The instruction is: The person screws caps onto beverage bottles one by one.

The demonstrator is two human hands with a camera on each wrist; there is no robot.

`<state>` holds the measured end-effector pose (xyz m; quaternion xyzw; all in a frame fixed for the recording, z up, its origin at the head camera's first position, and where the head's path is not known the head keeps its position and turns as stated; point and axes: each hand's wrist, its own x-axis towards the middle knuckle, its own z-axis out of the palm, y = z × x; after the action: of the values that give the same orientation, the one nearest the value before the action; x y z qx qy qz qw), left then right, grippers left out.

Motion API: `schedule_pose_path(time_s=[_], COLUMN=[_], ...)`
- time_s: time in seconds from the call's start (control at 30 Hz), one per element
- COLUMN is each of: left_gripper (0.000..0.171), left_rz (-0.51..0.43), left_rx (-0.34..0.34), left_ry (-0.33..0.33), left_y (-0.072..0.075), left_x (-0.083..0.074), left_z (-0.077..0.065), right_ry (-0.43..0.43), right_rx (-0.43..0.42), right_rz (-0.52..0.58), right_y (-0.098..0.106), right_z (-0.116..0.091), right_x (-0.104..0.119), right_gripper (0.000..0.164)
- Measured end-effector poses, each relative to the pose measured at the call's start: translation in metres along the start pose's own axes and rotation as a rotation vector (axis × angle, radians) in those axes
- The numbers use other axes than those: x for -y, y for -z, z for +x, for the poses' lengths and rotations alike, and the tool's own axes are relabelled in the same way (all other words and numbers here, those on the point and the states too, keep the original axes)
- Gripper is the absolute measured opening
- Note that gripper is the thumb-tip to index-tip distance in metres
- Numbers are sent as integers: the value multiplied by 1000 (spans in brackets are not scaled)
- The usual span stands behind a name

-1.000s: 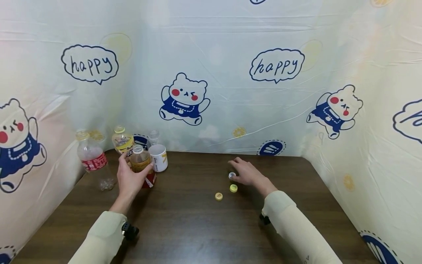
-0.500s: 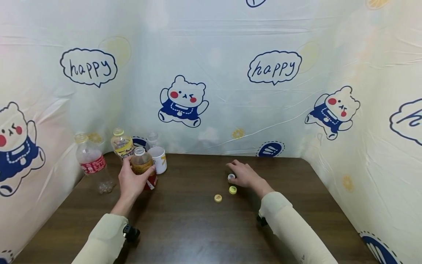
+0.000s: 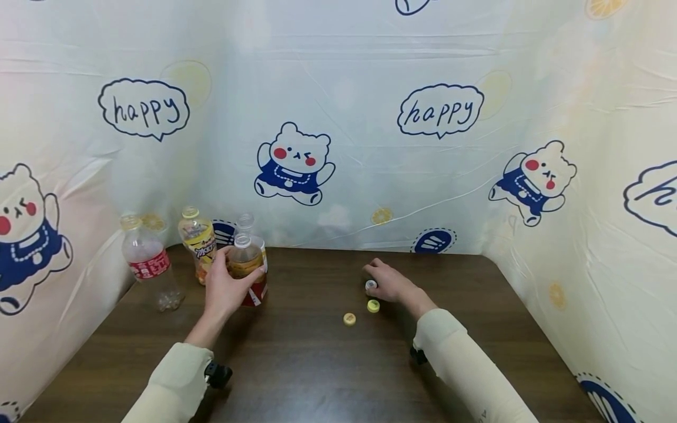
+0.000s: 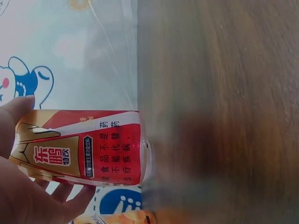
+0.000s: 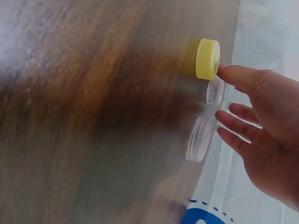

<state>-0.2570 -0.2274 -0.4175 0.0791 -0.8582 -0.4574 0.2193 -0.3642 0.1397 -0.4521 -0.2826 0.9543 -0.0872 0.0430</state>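
My left hand [image 3: 227,288] grips an uncapped plastic drink bottle [image 3: 245,258] with a gold and red label [image 4: 79,147], thumb on one side and fingers round the other. The bottle is upright and partly covers a white mug [image 3: 264,251]. Across the table, my right hand [image 3: 391,282] hovers low beside a white bottle cap [image 3: 371,285], with its fingers apart and nothing held. A yellow cap [image 3: 373,306] and a yellowish cap [image 3: 349,319] lie nearer. In the right wrist view the thumb tip is right by a yellow cap [image 5: 208,59]; a translucent cap [image 5: 198,140] sits below the fingers.
At the left stands an uncapped bottle with a red label [image 3: 150,264]. Beside it is a bottle with a yellow label [image 3: 200,244]. A clear bottle [image 3: 245,222] shows behind the mug. A printed curtain [image 3: 344,117] hangs along the dark wooden table's [image 3: 296,364] back and sides.
My left hand has moved right with the drink bottle, which now covers more of the mug and uncovers the yellow-labelled bottle. My right hand stays nearly in place by the white cap.
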Motion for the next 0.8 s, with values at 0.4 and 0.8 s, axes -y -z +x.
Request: schedule_pose_path(time_s=[0.4, 0.8], left_gripper=[91, 87], left_rz=[5, -14], left_rx=[82, 107], left_ry=[-25, -68], left_y=[-9, -14], left_x=[-12, -18], left_z=[-2, -6], right_ry=[-34, -55], right_rx=[25, 50], right_rz=[-22, -59], right_y=[-2, 0], right_z=[3, 2], right_x=[3, 6], right_gripper=[51, 50])
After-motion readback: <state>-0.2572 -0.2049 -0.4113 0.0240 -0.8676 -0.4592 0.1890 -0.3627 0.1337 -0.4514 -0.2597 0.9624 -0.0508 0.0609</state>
